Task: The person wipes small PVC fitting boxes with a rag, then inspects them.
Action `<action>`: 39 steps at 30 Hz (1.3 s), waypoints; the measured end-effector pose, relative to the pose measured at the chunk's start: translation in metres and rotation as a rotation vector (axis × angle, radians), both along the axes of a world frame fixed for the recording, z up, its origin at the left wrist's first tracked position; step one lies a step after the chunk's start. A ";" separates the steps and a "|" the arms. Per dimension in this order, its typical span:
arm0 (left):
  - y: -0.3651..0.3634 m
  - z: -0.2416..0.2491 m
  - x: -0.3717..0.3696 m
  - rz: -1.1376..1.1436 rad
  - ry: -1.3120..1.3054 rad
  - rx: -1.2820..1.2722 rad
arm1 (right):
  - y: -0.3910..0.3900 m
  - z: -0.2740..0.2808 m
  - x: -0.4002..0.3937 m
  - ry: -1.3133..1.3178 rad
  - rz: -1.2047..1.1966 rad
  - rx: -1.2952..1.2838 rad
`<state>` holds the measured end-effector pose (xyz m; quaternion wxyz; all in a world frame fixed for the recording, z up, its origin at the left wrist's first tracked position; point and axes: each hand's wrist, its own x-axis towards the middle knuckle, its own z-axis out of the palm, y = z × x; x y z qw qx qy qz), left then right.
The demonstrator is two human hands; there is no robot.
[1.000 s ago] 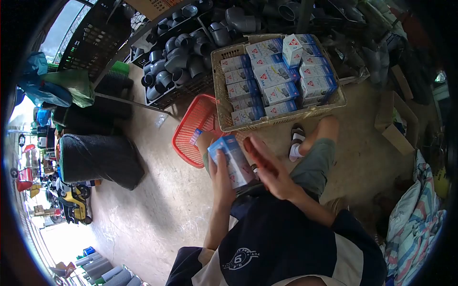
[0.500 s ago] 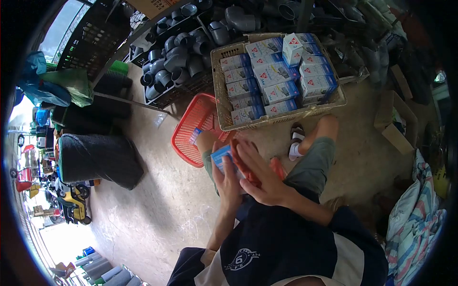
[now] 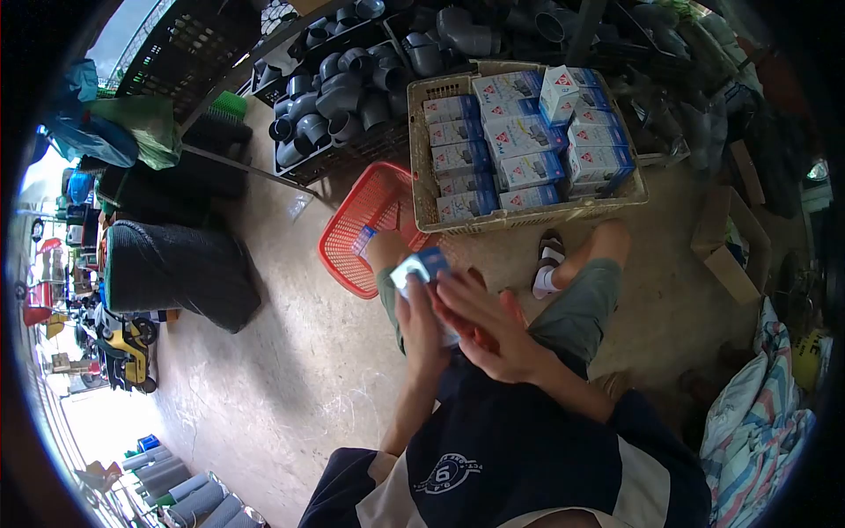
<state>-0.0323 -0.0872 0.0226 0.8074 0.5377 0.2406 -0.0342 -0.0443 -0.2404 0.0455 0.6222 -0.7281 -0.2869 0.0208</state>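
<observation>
Just above my lap, a small blue-and-white carton is held up by my left hand, with the thumb lying along its near face. My right hand presses from the right with its fingers straight and together. Under that palm shows a crumpled red cloth, which lies against the carton's side. My fingers and the cloth hide the carton's lower part, and its print is too blurred to read. Beyond my hands stands a tan plastic crate with several rows of similar white-and-blue boxes; one box rests upright on the others.
A red plastic basket sits by my left knee. Dark crates of grey pipe elbows stand behind it. A black mesh roll is at the left, an opened cardboard box and a striped sack at the right.
The carton has tilted and risen slightly, showing more of its blue end. My right hand with the red cloth has shifted slightly down and right along it. The camera view has turned a little.
</observation>
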 end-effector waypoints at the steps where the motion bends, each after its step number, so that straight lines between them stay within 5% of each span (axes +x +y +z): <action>1: 0.007 -0.002 0.004 0.047 0.029 0.030 | -0.001 -0.007 -0.007 0.127 0.062 0.158; 3: 0.012 -0.004 0.008 0.121 0.007 -0.063 | -0.006 -0.019 -0.017 0.387 0.185 0.477; 6: 0.019 0.001 0.006 0.105 -0.026 -0.291 | -0.028 -0.031 -0.021 1.192 -0.018 1.117; 9: 0.013 0.018 0.000 0.031 -0.027 -0.341 | -0.039 -0.028 -0.007 1.299 -0.209 1.336; 10: 0.012 0.013 -0.002 -0.017 -0.053 -0.298 | -0.040 -0.033 -0.005 1.193 -0.089 1.364; 13: -0.002 0.002 -0.007 -0.148 -0.131 -0.157 | -0.022 -0.025 -0.008 1.074 -0.253 1.176; 15: -0.016 0.003 -0.009 -0.158 -0.085 -0.210 | -0.014 -0.009 -0.012 1.073 -0.245 0.655; 17: -0.022 0.002 -0.011 -0.148 -0.078 -0.245 | -0.006 -0.005 -0.009 0.768 -0.235 0.343; 19: -0.019 0.019 -0.010 -0.246 -0.205 -0.207 | 0.004 -0.008 0.007 0.192 -0.223 0.235; 21: -0.018 0.019 -0.010 -0.215 -0.160 -0.017 | 0.000 0.000 0.007 0.047 -0.115 -0.039; 24: 0.000 0.008 0.004 -0.135 -0.123 -0.171 | 0.002 0.006 -0.001 -0.175 0.020 -0.301; 26: 0.022 -0.015 0.005 -0.263 -0.131 -0.390 | -0.002 0.005 0.009 -0.327 0.089 -0.354; 30: -0.013 0.018 -0.014 -0.219 -0.067 -0.102 | -0.005 0.005 0.041 -0.347 0.074 -0.372; 33: -0.017 0.017 -0.005 -0.158 -0.109 -0.167 | 0.007 -0.002 0.049 -0.063 -0.198 -0.014; 36: -0.021 0.027 0.003 -0.122 -0.282 0.026 | 0.021 0.000 0.032 -0.051 -0.262 0.040; 39: 0.002 -0.008 0.019 -0.094 -0.321 0.015 | 0.014 0.010 0.030 -0.238 -0.043 -0.188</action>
